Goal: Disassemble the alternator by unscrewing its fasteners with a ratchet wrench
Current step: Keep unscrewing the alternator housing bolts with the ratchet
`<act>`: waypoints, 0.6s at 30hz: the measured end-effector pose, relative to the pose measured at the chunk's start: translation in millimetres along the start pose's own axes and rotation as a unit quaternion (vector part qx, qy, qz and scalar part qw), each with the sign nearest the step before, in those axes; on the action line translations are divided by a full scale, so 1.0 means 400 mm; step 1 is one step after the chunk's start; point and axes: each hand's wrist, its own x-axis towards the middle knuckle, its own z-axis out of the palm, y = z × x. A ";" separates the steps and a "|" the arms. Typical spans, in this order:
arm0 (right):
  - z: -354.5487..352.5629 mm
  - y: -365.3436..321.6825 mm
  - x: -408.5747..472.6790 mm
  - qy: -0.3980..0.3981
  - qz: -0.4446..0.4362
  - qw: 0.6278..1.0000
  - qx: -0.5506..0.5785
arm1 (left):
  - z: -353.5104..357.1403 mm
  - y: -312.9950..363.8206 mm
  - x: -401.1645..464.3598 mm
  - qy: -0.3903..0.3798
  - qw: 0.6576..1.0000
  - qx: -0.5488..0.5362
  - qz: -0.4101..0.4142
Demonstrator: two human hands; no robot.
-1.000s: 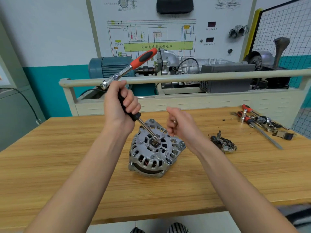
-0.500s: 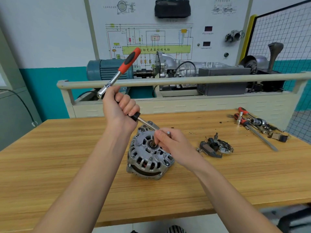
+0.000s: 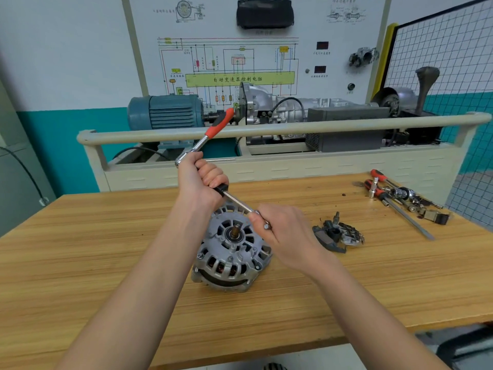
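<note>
Both hands above alternator (image 3: 230, 252): left hand (image 3: 198, 182) gripping ratchet wrench (image 3: 205, 141), right hand (image 3: 280, 233) pinching its tip.

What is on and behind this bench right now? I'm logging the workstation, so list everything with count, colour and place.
Silver finned metal alternator: one, grey, bench centre, shaft up.
Chrome ratchet wrench with orange and black handle: one, raised above the alternator, with a black-collared extension bar running down to the right hand.
Dark removed alternator parts: one cluster, black and grey, right of the alternator.
Red-handled loose tools and sockets: one pile, far right of the bench.
Wooden workbench: one, light brown.
Blue electric motor: one, behind the beige rail.
Silver gearbox: one, beside the motor.
White wiring-diagram board: one, on the wall.
Left hand: grip on the ratchet extension.
Right hand: pinches the extension's lower end.
</note>
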 end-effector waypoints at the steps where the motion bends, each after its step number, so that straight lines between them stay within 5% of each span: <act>1: 0.002 0.007 -0.003 0.004 -0.002 1.000 -0.006 | -0.003 -0.006 0.007 0.005 1.000 0.000 -0.006; 8: 0.040 0.045 -0.022 -0.061 0.141 0.958 0.243 | -0.012 -0.041 0.030 -0.010 0.999 0.035 0.035; 18: 0.050 0.035 -0.004 -0.006 0.147 0.935 0.323 | -0.010 -0.032 0.031 0.013 1.000 -0.006 0.022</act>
